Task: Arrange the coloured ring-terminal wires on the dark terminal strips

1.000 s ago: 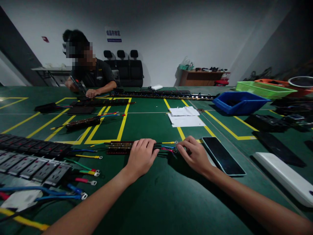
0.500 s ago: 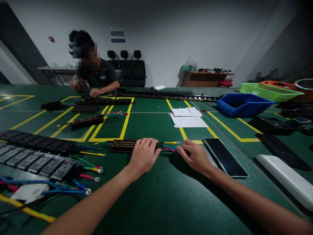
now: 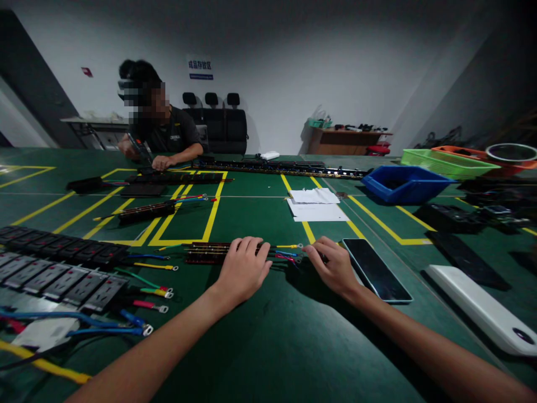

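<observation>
My left hand (image 3: 245,268) lies over a dark strip with brass-coloured metal bars (image 3: 206,253), fingers over its far side and thumb at the right. It grips the strip against the green table. From the strip's right end come a yellow wire with a ring terminal (image 3: 289,246) and red and blue wires (image 3: 286,257). My right hand (image 3: 331,263) is beside these wire ends, fingers curled and closed. Its fingertips are right by the yellow wire's ring terminal; whatever they pinch is hidden. A similar barred strip (image 3: 146,212) with wires lies farther off to the left.
Socket strips (image 3: 62,282) with loose terminal wires fill the left side. A phone (image 3: 377,271) lies close to my right wrist, with a white device (image 3: 478,310) beyond. Paper (image 3: 316,210) and a blue bin (image 3: 406,187) are farther back. Across the table a co-worker (image 3: 168,134) holds a tool.
My right fingertips have moved slightly up from the red and blue wires to the yellow wire's terminal. My left hand stays on the strip. The view has shifted slightly.
</observation>
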